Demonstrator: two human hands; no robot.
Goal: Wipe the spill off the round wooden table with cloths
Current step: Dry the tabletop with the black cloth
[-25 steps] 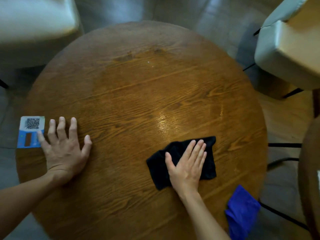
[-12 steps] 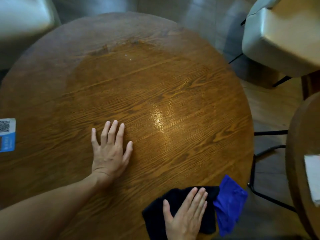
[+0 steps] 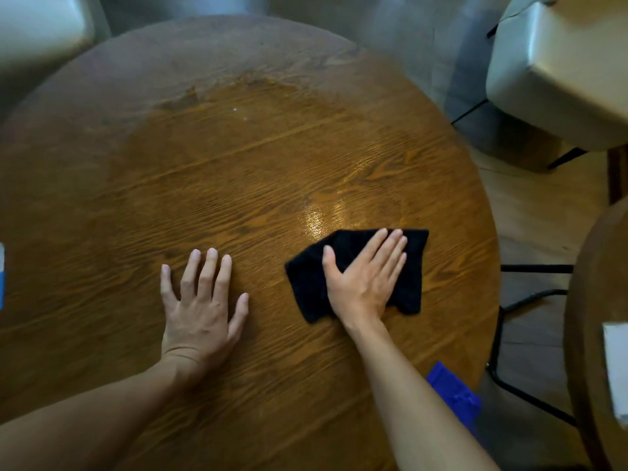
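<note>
The round wooden table fills most of the view. A wet sheen glistens right of its middle, and a damp edge shows further back. My right hand lies flat, fingers together, pressing a black cloth onto the wood just below the sheen. My left hand rests flat on the bare wood to the left, fingers spread, holding nothing. A blue cloth lies at the table's near right edge, partly behind my right forearm.
A pale cushioned chair stands at the back right and another at the back left. A blue and white card sits at the table's left edge. A second wooden table with a white paper is at the right.
My right hand has pushed the black cloth away from the near edge, up toward the wet sheen. My left hand stays flat on the table. The view has shifted.
</note>
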